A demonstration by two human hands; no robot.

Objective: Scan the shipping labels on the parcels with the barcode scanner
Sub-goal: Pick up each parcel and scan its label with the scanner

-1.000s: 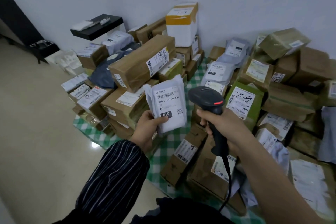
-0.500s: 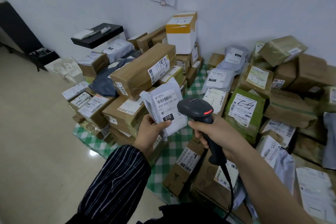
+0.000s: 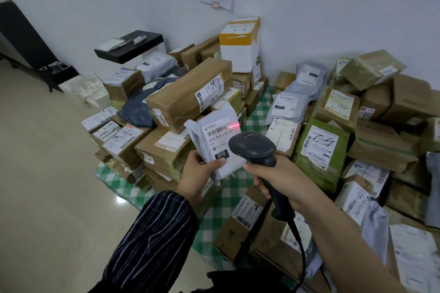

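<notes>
Pinched a soft, crinkled grey mailer (image 3: 215,150) by its near edge in the left hand (image 3: 197,171), above taped cardboard boxes (image 3: 188,93). Gripped the matte black, pistol-shaped scanner (image 3: 252,147) in the right hand (image 3: 282,179), red line (image 3: 234,124) across the white label (image 3: 217,135).

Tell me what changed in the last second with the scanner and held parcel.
The right hand brought the barcode scanner closer to the white mailer, its head now overlapping the mailer's corner; a red scan line now shows on the label. The left hand still holds the mailer; parcel piles unchanged.
</notes>
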